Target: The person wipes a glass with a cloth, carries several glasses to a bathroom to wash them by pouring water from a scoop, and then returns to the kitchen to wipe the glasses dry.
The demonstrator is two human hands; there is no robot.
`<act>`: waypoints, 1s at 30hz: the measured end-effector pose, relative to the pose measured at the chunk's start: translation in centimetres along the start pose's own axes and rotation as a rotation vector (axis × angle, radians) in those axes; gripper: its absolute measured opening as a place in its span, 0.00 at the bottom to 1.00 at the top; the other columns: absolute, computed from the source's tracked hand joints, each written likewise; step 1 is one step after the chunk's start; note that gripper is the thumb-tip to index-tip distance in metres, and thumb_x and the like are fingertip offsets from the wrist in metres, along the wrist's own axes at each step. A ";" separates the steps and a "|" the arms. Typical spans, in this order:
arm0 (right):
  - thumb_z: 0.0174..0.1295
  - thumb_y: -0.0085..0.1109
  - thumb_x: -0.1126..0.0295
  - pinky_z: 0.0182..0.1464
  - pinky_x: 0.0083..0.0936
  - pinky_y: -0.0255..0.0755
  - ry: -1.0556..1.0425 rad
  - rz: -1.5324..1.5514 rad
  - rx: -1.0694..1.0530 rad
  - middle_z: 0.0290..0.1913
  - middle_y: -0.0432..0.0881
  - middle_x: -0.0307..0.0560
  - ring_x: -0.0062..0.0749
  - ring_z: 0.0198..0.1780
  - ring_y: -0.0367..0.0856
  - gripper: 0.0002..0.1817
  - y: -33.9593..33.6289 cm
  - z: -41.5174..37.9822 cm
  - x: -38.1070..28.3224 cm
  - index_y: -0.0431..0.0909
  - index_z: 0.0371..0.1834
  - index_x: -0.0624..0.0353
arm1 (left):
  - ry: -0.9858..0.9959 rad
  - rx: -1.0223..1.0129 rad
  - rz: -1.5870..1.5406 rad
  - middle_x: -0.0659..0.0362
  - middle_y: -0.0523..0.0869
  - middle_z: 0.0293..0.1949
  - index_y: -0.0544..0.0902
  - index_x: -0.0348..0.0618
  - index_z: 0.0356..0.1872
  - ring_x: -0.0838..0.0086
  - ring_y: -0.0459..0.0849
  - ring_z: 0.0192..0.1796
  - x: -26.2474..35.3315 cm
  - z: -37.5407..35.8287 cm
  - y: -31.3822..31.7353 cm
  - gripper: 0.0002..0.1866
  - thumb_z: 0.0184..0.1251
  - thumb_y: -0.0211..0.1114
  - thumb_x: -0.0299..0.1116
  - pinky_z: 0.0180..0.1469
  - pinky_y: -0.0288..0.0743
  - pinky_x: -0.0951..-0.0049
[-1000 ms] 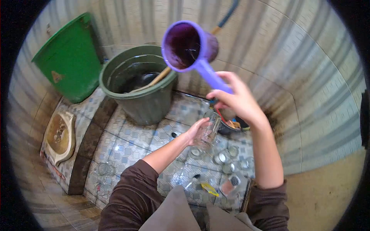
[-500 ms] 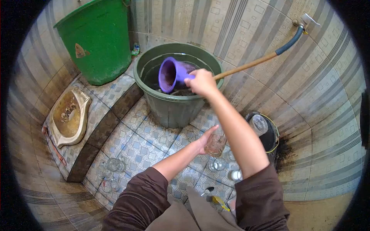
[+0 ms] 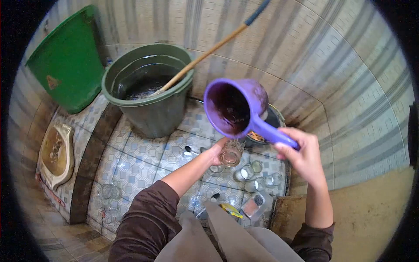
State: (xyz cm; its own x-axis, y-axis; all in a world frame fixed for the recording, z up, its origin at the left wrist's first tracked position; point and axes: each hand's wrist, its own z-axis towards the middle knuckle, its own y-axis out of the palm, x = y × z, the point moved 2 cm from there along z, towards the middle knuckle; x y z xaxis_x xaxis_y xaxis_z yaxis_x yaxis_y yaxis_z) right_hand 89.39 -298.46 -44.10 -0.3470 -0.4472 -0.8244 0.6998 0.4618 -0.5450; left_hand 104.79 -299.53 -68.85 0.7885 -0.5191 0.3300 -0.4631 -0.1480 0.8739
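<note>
My right hand point(image 3: 302, 153) grips the handle of a purple water dipper point(image 3: 257, 97), its mouth facing up and toward the left. Dark water shows inside the cup. Below the dipper, my left hand point(image 3: 216, 152) is wrapped round a clear glass jar point(image 3: 231, 153), whose upper part the dipper hides. Several glasses point(image 3: 245, 173) stand on the tiles just right of and below the jar. Left of them lies a spoon point(image 3: 215, 197) beside a yellow packet point(image 3: 231, 210).
A large grey-green tub point(image 3: 152, 118) of water stands behind on the left, with a hose point(image 3: 209, 51) running into it. A black bucket point(image 3: 276, 118) sits by the wall. At left are a squat toilet point(image 3: 65, 153), a green bin point(image 3: 70, 65) and more glasses point(image 3: 109, 191).
The dipper has come out of the tub and moved right, over the jar in my left hand. My view has turned to the right.
</note>
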 end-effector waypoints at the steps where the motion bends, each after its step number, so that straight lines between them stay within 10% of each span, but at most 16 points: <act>1: 0.47 0.58 0.77 0.27 0.17 0.70 -0.008 -0.113 0.020 0.24 0.77 0.47 0.21 0.23 0.76 0.12 -1.0 -1.6 0.6 0.74 0.36 0.69 | -0.032 0.057 -0.015 0.54 0.79 0.33 0.74 0.41 0.39 0.67 0.79 0.35 -0.9 0.9 0.9 0.23 0.59 0.45 0.51 0.38 0.75 0.65; 10: 0.43 0.58 0.79 0.29 0.22 0.69 0.133 -0.454 0.290 0.23 0.77 0.56 0.37 0.23 0.78 0.11 -6.6 -10.5 4.3 0.75 0.33 0.68 | -0.215 0.113 0.097 0.56 0.77 0.38 0.73 0.43 0.40 0.67 0.76 0.42 -9.2 9.7 4.6 0.28 0.57 0.41 0.58 0.41 0.72 0.57; 12: 0.42 0.58 0.79 0.28 0.23 0.69 0.192 -0.443 0.373 0.23 0.77 0.56 0.36 0.24 0.78 0.11 -7.5 -11.2 4.5 0.75 0.33 0.68 | -0.147 0.096 0.097 0.55 0.75 0.42 0.70 0.42 0.44 0.68 0.73 0.46 -10.8 10.1 4.9 0.26 0.50 0.56 0.52 0.43 0.70 0.55; 14: 0.42 0.58 0.80 0.29 0.24 0.69 0.215 -0.452 0.394 0.23 0.77 0.56 0.38 0.24 0.78 0.11 -7.9 -11.8 4.5 0.75 0.33 0.67 | 0.135 0.363 0.455 0.56 0.74 0.42 0.65 0.46 0.48 0.69 0.74 0.44 -11.2 10.9 4.4 0.31 0.40 0.68 0.39 0.45 0.71 0.62; 18: 0.41 0.58 0.81 0.30 0.27 0.69 0.174 -0.575 0.405 0.25 0.77 0.57 0.44 0.26 0.77 0.11 -7.9 -12.5 5.1 0.76 0.32 0.66 | 0.752 0.137 1.104 0.56 0.72 0.46 0.63 0.40 0.48 0.72 0.71 0.49 -11.1 10.9 5.4 0.42 0.23 0.75 0.31 0.51 0.66 0.72; 23: 0.41 0.57 0.81 0.30 0.28 0.70 0.136 -0.619 0.417 0.26 0.76 0.57 0.46 0.27 0.77 0.11 -7.6 -12.6 5.2 0.76 0.32 0.65 | 0.772 0.285 1.325 0.51 0.75 0.46 0.64 0.40 0.49 0.66 0.74 0.49 -10.0 10.2 6.7 0.44 0.19 0.74 0.35 0.50 0.67 0.72; 30: 0.41 0.58 0.80 0.31 0.28 0.70 0.144 -0.589 0.476 0.26 0.76 0.56 0.47 0.27 0.76 0.12 -7.3 -12.1 4.6 0.76 0.33 0.64 | 0.163 0.404 1.276 0.50 0.70 0.53 0.56 0.46 0.61 0.63 0.73 0.50 -10.9 10.3 5.3 0.52 0.31 0.67 0.58 0.51 0.66 0.68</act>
State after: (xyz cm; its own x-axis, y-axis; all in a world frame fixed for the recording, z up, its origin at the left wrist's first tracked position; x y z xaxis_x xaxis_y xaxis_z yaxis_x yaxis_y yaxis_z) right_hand 75.10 -294.63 -45.75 -0.8007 -0.3977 -0.4480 0.5561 -0.2153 -0.8027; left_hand 89.58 -303.34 -71.51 -0.2534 -0.3779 0.8905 -0.9673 0.1091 -0.2290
